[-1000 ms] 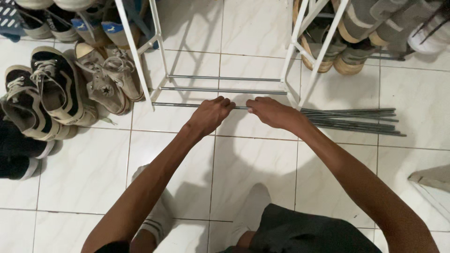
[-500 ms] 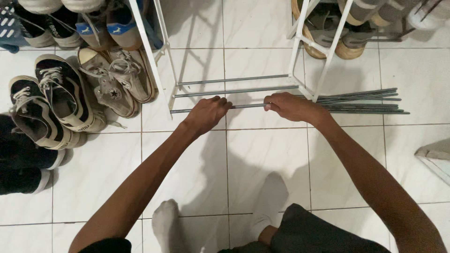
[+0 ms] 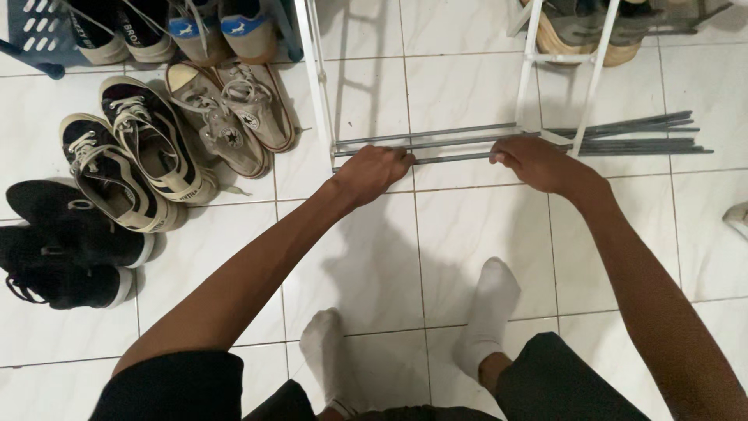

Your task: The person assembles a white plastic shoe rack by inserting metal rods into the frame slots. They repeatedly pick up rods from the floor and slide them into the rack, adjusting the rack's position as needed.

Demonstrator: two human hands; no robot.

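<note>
The rod (image 3: 452, 157) lies level, its long axis running left to right across the near foot of the white rack (image 3: 319, 86), just above the floor (image 3: 467, 234). The left hand (image 3: 375, 171) is closed over it near the left post. The right hand (image 3: 538, 162) is closed over it toward the right post. Both lie equally near. Spare rods (image 3: 647, 136) rest right.

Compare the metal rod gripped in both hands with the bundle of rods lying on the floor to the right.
The gripped rod is a single piece spanning the white rack frame, while the bundle of rods is many pieces lying loose on the tiled floor. The gripped rod is held by the left hand and right hand; the bundle is untouched, beyond the frame's right leg. Both are thin, grey, straight metal rods lying roughly left to right.
</note>
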